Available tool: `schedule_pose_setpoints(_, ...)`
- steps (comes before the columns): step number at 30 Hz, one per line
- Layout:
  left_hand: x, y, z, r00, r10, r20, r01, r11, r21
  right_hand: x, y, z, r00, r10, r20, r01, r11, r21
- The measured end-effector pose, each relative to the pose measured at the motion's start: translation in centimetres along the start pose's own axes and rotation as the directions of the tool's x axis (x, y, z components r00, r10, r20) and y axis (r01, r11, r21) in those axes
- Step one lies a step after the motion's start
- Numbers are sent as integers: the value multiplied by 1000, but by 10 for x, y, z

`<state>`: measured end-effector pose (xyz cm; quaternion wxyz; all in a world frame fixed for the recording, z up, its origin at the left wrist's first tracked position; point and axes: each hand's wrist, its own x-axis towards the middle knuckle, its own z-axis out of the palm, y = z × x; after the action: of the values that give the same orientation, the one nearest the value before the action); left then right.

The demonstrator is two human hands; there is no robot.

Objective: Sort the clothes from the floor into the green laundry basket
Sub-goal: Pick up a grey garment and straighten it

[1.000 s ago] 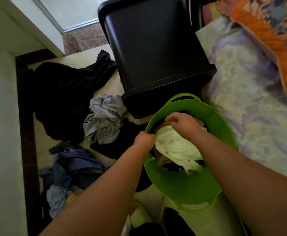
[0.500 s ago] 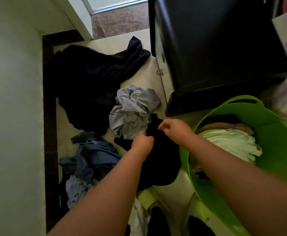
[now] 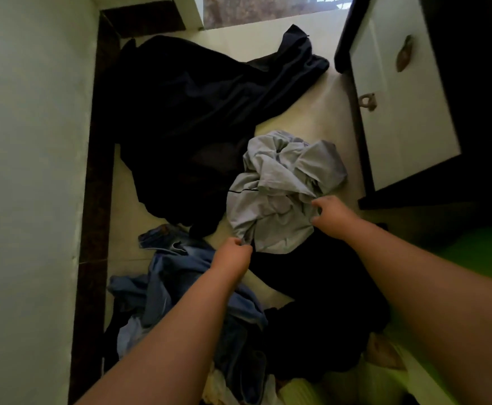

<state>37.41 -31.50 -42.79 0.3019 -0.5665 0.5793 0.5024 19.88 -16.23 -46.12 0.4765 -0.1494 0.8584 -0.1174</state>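
A crumpled grey garment lies on the pale floor in the middle of the view. My left hand pinches its near lower edge. My right hand closes on its right side. Only a blurred strip of the green laundry basket shows at the right edge, beyond my right forearm. A large black garment is spread at the back left. Blue denim clothes lie under my left arm, and another black piece lies between my arms.
A white wall with a dark skirting board runs down the left. A white cabinet with handles in a dark frame stands at the right. Pale yellow-green fabric lies at the bottom. A doorway threshold is at the top.
Both hands left the green basket and the light garment in it, swung left over the floor pile, and now close on the grey garment. The view turned left, so the basket slid to the edge.
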Motion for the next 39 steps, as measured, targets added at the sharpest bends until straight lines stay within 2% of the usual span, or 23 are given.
schedule_pose_setpoints(3, 31, 6, 4, 1000, 17, -5, -17, 998, -57, 47, -11, 10, 1000, -9, -26, 9, 1000, -24)
schedule_pose_setpoints(5, 45, 6, 9, 1000, 15, 4, -14, 997, -81, 71, -11, 20, 999, 22, 32, -20, 998, -56)
schedule_pose_setpoints(8, 54, 6, 9, 1000, 1, 14, 0, 994, -109, 86, -8, 30, 995, 81, 63, -88, 989, 115)
schedule_pose_setpoints(11, 48, 8, 4, 996, -41, 84, 59, 972, -229, 69, -18, 36, 998, -43, -41, 55, 929, 365)
schedule_pose_setpoints(12, 41, 8, 2, 992, -60, 113, 91, 952, -293, 54, -25, 37, 991, -87, -98, 125, 854, 505)
schedule_pose_setpoints(14, 26, 14, -3, 988, -58, 144, 112, 910, -400, 16, -49, 34, 987, -136, -86, 147, 549, 823)
schedule_pose_setpoints(16, 10, 24, -9, 988, -57, 143, 120, 868, -482, -22, -72, 27, 969, -233, 78, -39, 168, 985)
schedule_pose_setpoints(17, 1, 29, -12, 987, -66, 148, 135, 836, -532, -40, -83, 23, 944, -290, 156, -145, 58, 988)
schedule_pose_setpoints(18, -10, 37, -16, 983, -73, 167, 158, 798, -582, -60, -89, 17, 912, -337, 233, -240, 21, 970)
schedule_pose_setpoints(19, -18, 44, -21, 977, -57, 206, 180, 738, -651, -78, -96, 14, 868, -392, 304, -319, 29, 947)
schedule_pose_setpoints(21, -49, 61, -32, 953, 21, 303, 226, 618, -753, -113, -101, 5, 735, -520, 435, -419, 156, 895)
schedule_pose_setpoints(23, -78, 72, -42, 947, 118, 299, 156, 642, -750, -138, -103, -1, 592, -597, 541, -451, 312, 837)
schedule_pose_setpoints(25, -106, 79, -53, 946, 191, 263, 38, 739, -672, -158, -103, -13, 535, -566, 628, -429, 458, 778)
schedule_pose_setpoints(26, -119, 81, -57, 945, 213, 247, -7, 772, -636, -165, -103, -20, 540, -517, 664, -404, 533, 743)
schedule_pose_setpoints(27, -130, 83, -62, 949, 220, 224, -40, 792, -610, -169, -100, -26, 588, -436, 681, -371, 603, 706)
schedule_pose_setpoints(29, -153, 84, -76, 959, 200, 202, -50, 818, -573, -167, -95, -37, 785, -156, 599, -297, 755, 585)
schedule_pose_setpoints(30, -163, 85, -83, 954, 217, 209, -71, 836, -545, -162, -91, -42, 870, 16, 492, -264, 859, 439)
schedule_pose_setpoints(31, -174, 86, -90, 946, 239, 217, -96, 849, -519, -162, -90, -52, 917, 184, 354, -264, 946, 190)
schedule_pose_setpoints(32, -184, 87, -97, 936, 264, 231, -124, 864, -488, -163, -87, -61, 933, 282, 224, -286, 958, -16)
schedule_pose_setpoints(33, -196, 90, -104, 923, 292, 250, -145, 868, -476, -165, -82, -65, 942, 311, 125, -302, 949, -88)
schedule_pose_setpoints(35, -220, 96, -116, 887, 363, 286, -201, 859, -471, -175, -80, -71, 971, 239, 11, -239, 971, 7)
schedule_pose_setpoints(37, -240, 104, -125, 852, 424, 308, -240, 838, -490, -185, -81, -77, 996, 62, -57, -64, 998, -29)
schedule_pose_setpoints(39, -261, 108, -135, 825, 476, 306, -291, 820, -493, -190, -93, -88, 982, -124, -142, 108, 987, -118)
